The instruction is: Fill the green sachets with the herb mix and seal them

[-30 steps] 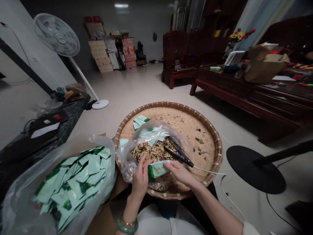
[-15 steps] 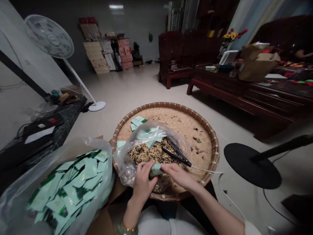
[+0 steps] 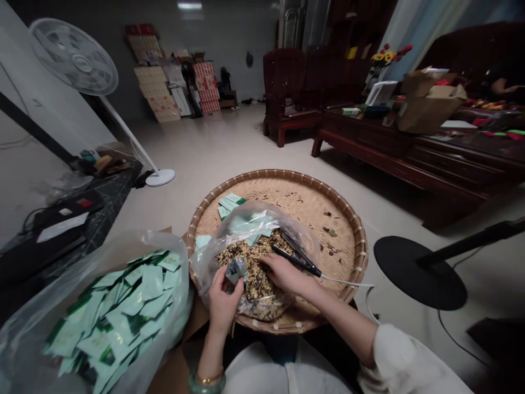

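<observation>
My left hand (image 3: pixel 223 298) grips a small foil-lined sachet (image 3: pixel 237 269) between thumb and fingers, its silvery mouth facing up. Just right of it, my right hand (image 3: pixel 285 273) has its fingers curled down into a loose dried mix (image 3: pixel 258 282) of pale grains and dark bits; the fingertips are partly buried. That mix lies in a clear plastic bag (image 3: pixel 211 257) with its mouth spread wide. A black heat sealer shaped like a hair straightener (image 3: pixel 297 254) rests on the bag beyond my right hand. Several light-green sachets (image 3: pixel 258 227) lie at the bag's far side.
Under the bag is a round woven bamboo tray (image 3: pixel 311 191) with scattered dark bits. At the left stands a large plastic bag (image 3: pixel 172 306) full of green sachets (image 3: pixel 127 306). A white cord (image 3: pixel 348 283) runs off right, towards a black round stand base (image 3: pixel 420 273).
My right hand has let go of the sachet and moved into the mix. My left hand has shifted slightly left, and the sachet now stands with its silvery opening showing.
</observation>
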The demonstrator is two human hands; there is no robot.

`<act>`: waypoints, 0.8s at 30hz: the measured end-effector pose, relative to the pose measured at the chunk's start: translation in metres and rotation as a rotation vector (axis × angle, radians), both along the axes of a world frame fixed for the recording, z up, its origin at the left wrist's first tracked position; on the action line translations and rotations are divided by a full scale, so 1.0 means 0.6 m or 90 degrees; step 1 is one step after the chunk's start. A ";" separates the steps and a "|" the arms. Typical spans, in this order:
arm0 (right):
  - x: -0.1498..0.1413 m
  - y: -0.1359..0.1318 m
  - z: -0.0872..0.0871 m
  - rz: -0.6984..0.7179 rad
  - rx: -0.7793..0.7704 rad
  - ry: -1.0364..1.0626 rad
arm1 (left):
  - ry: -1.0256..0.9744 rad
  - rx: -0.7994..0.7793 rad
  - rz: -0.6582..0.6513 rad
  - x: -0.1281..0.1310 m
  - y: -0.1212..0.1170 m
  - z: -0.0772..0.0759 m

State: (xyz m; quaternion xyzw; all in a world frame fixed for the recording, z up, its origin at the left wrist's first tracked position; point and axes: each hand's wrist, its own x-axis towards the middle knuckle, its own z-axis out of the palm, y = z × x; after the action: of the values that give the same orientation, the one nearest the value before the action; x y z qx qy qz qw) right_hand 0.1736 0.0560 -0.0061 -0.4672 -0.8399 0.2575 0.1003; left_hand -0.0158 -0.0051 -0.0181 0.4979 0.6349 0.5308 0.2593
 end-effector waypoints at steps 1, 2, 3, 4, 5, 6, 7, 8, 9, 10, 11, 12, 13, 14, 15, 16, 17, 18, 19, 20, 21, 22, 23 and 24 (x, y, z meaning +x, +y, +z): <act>-0.004 0.007 0.002 0.015 0.011 0.025 | -0.001 -0.006 -0.006 -0.001 0.000 0.000; -0.007 0.014 0.004 0.022 0.021 0.037 | -0.003 -0.011 -0.013 -0.002 -0.001 0.000; -0.010 0.020 0.006 0.021 0.026 0.033 | -0.007 -0.016 -0.020 -0.003 -0.001 0.000; -0.012 0.025 0.007 0.019 0.025 0.014 | -0.011 -0.018 -0.023 -0.004 -0.001 0.000; -0.015 0.028 0.008 0.025 0.016 -0.010 | -0.014 -0.018 -0.024 -0.005 -0.001 0.000; -0.017 0.031 0.009 0.042 0.000 -0.029 | -0.015 -0.017 -0.023 -0.005 0.000 0.000; -0.020 0.032 0.010 0.070 -0.018 -0.035 | -0.016 -0.016 -0.021 -0.006 0.000 0.000; -0.022 0.033 0.011 0.102 -0.034 -0.029 | -0.015 -0.013 -0.020 -0.007 0.000 0.000; -0.024 0.034 0.013 0.135 -0.044 -0.012 | -0.013 -0.011 -0.020 -0.009 0.000 0.001; -0.025 0.035 0.016 0.161 -0.049 0.008 | -0.008 -0.009 -0.021 -0.010 0.001 0.001; -0.025 0.037 0.018 0.178 -0.048 0.024 | -0.003 -0.008 -0.024 -0.011 0.001 0.001; -0.024 0.039 0.020 0.185 -0.045 0.031 | 0.002 -0.008 -0.027 -0.012 0.001 0.001; -0.023 0.041 0.022 0.184 -0.046 0.023 | 0.008 -0.007 -0.028 -0.013 0.001 0.001; -0.022 0.044 0.023 0.181 -0.053 0.004 | 0.013 -0.005 -0.029 -0.014 0.001 0.000; -0.022 0.047 0.023 0.182 -0.065 -0.019 | 0.017 -0.002 -0.029 -0.014 0.002 0.000; -0.022 0.049 0.023 0.189 -0.081 -0.039 | 0.018 0.002 -0.029 -0.014 0.002 -0.001; -0.023 0.050 0.022 0.200 -0.098 -0.052 | 0.019 0.007 -0.030 -0.014 0.002 -0.001; -0.024 0.050 0.021 0.214 -0.114 -0.057 | 0.019 0.012 -0.033 -0.014 0.002 -0.002; -0.025 0.049 0.020 0.225 -0.125 -0.056 | 0.019 0.015 -0.036 -0.013 0.002 -0.002; -0.026 0.047 0.020 0.231 -0.131 -0.053 | 0.019 0.017 -0.040 -0.013 0.002 -0.003; -0.027 0.045 0.021 0.233 -0.134 -0.049 | 0.018 0.017 -0.042 -0.012 0.002 -0.003; -0.028 0.043 0.022 0.229 -0.133 -0.046 | 0.016 0.017 -0.043 -0.012 0.002 -0.004; -0.029 0.041 0.024 0.220 -0.128 -0.043 | 0.016 0.014 -0.044 -0.011 0.002 -0.005; -0.030 0.039 0.026 0.207 -0.122 -0.037 | 0.017 0.012 -0.046 -0.010 0.002 -0.005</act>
State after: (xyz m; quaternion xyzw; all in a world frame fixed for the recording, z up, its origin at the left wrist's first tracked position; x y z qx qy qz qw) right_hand 0.1558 0.0794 0.0093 -0.3397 -0.8786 0.3354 -0.0117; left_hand -0.0221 -0.0039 -0.0212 0.5296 0.6150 0.5206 0.2651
